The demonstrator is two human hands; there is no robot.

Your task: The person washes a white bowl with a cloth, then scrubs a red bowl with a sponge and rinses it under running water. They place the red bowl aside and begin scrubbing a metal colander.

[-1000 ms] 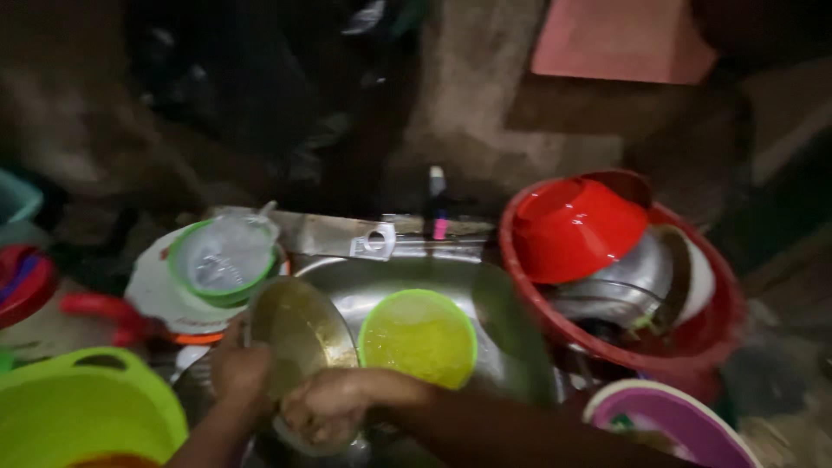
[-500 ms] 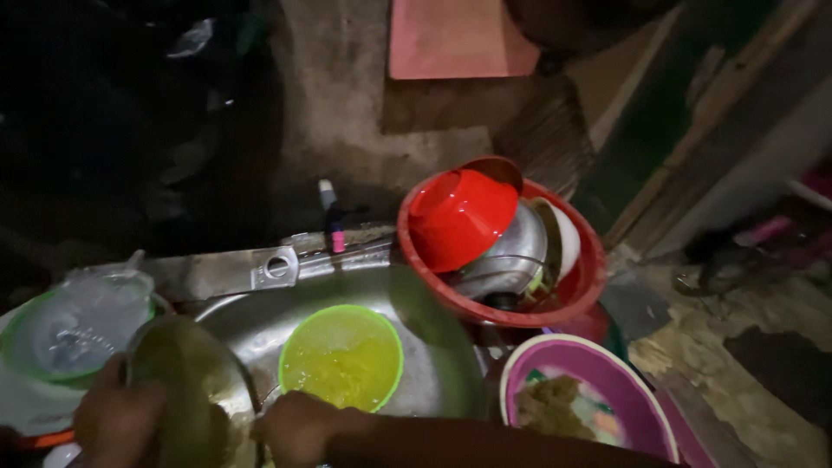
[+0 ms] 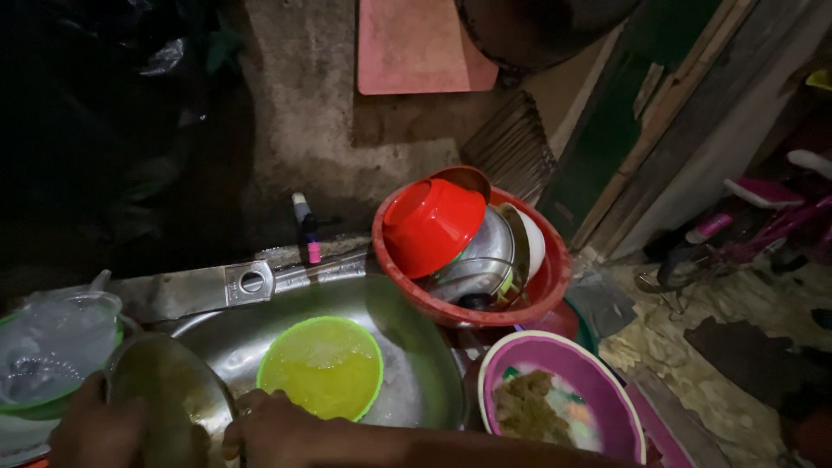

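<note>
My left hand (image 3: 95, 429) grips the left rim of a round metal plate (image 3: 169, 394) tilted over a large steel basin (image 3: 416, 347). On the plate's lower right edge rests my right hand (image 3: 273, 429), fingers curled against it; whether it holds a scrubber is hidden. A yellow-green plastic bowl (image 3: 322, 364) with soapy water sits in the basin just right of the plate.
A red tub (image 3: 537, 295) at the right holds an upturned red bowl (image 3: 431, 224) and steel dishes. A purple bowl (image 3: 559, 403) with scraps sits at the lower right. A clear container on a green-rimmed bowl (image 3: 52, 351) stands left. A pink board (image 3: 420, 43) leans on the wall.
The view has swung right, so the basin and bowls now sit further left. Both hands stay on the metal plate at the bottom left.
</note>
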